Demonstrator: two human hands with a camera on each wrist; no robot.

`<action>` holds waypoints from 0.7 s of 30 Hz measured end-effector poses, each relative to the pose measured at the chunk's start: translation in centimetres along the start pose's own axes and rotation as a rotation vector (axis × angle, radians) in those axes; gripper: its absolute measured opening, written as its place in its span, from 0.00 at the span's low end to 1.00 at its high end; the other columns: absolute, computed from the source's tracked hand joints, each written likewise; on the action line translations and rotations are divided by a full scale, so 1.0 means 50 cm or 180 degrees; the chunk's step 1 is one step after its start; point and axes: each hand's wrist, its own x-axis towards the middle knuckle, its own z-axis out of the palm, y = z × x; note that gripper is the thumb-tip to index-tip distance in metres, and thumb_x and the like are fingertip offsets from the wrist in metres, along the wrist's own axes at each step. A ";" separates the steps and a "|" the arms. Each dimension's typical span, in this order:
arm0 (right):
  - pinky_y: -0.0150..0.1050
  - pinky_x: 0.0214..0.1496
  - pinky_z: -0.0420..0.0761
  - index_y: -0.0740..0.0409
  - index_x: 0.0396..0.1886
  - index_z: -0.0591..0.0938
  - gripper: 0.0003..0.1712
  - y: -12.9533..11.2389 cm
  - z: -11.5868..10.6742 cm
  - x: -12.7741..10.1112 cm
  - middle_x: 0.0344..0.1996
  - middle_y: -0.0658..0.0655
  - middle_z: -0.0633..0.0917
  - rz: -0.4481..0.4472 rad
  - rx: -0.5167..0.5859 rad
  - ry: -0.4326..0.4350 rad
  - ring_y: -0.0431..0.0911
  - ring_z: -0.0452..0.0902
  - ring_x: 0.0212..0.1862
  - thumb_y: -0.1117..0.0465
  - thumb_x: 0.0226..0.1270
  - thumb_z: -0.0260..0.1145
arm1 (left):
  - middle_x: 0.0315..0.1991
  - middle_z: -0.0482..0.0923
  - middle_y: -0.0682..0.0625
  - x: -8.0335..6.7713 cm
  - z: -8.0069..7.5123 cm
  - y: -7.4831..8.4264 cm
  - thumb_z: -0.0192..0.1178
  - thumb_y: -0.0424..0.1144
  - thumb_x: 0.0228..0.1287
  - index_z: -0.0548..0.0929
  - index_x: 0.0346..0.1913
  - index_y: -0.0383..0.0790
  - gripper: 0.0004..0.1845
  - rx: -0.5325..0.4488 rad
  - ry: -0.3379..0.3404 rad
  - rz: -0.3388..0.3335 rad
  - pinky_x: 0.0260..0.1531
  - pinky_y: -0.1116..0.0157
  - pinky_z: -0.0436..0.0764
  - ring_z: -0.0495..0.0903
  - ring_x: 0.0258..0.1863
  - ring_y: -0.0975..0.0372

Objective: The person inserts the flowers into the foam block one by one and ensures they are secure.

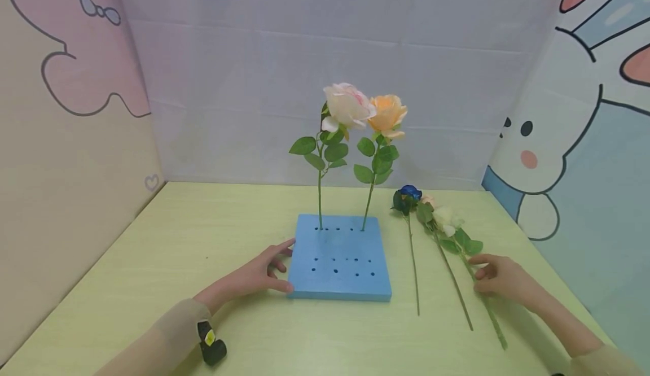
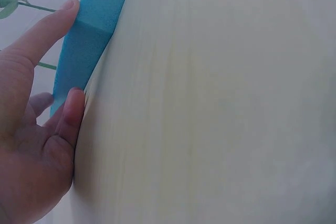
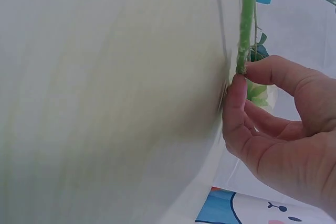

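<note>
Reaching in nearest the camera with a beige sleeve, low over a pale yellow tabletop; touching a blue board at its left edge and near left corner with the left hand; spreading that hand's fingers without clasping anything; meanwhile pinching, with the right hand, the stem of a white rose lying at the right of the tabletop; gripping it lightly between the fingertips.

Lying aslant along its long axis, with the bloom beyond the right fingers and a little to their left, and the stem's free end slanting toward the camera and rightward; sitting right at the right hand, well apart from the left; facing the board across to the left of the right fingers, with two other stems lying between.

Counting from large to small: one board; two roses standing in its far row of holes, a pink-and-white rose rising almost upright and an orange rose leaning slightly right; three roses lying loose, including the white, a pale pink rose mostly hiding behind leaves, and a blue rose lying nearest the board; several holes showing in rows, too small for counting surely.
</note>
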 end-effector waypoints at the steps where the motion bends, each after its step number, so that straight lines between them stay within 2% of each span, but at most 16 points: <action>1: 0.32 0.34 0.82 0.79 0.61 0.72 0.33 0.001 -0.001 0.000 0.35 0.58 0.85 0.0011 0.0022 -0.0015 0.34 0.78 0.32 0.65 0.58 0.70 | 0.71 0.63 0.43 0.000 0.000 0.000 0.74 0.48 0.55 0.50 0.79 0.53 0.55 -0.0003 -0.0001 -0.0004 0.47 0.69 0.74 0.70 0.54 0.56; 4: 0.35 0.34 0.83 0.82 0.61 0.70 0.33 0.001 -0.006 -0.002 0.33 0.58 0.85 0.0071 0.0196 -0.0143 0.37 0.80 0.30 0.64 0.62 0.67 | 0.71 0.63 0.43 0.000 0.000 0.001 0.74 0.48 0.55 0.50 0.79 0.53 0.55 -0.0016 -0.0002 -0.0017 0.47 0.69 0.74 0.70 0.54 0.56; 8: 0.39 0.35 0.85 0.84 0.66 0.61 0.37 0.008 -0.013 -0.003 0.34 0.58 0.85 0.0120 0.0639 -0.0456 0.41 0.82 0.29 0.63 0.68 0.63 | 0.71 0.63 0.43 0.002 0.000 0.000 0.74 0.48 0.54 0.50 0.79 0.53 0.55 -0.0027 -0.0006 -0.0021 0.47 0.68 0.74 0.70 0.54 0.56; 16: 0.40 0.46 0.85 0.85 0.70 0.49 0.41 0.029 -0.028 0.001 0.48 0.54 0.87 0.0098 0.1325 -0.1085 0.39 0.84 0.45 0.60 0.75 0.57 | 0.71 0.63 0.43 0.001 0.000 0.001 0.74 0.48 0.54 0.50 0.79 0.53 0.55 -0.0024 -0.0013 -0.0029 0.46 0.68 0.75 0.70 0.54 0.56; 21: 0.38 0.47 0.84 0.87 0.70 0.45 0.38 0.034 -0.032 0.004 0.49 0.49 0.88 -0.0062 0.1604 -0.1369 0.38 0.84 0.49 0.62 0.79 0.50 | 0.71 0.63 0.43 0.000 -0.001 0.002 0.74 0.48 0.54 0.50 0.79 0.52 0.55 -0.0002 -0.0013 -0.0032 0.47 0.68 0.74 0.70 0.54 0.56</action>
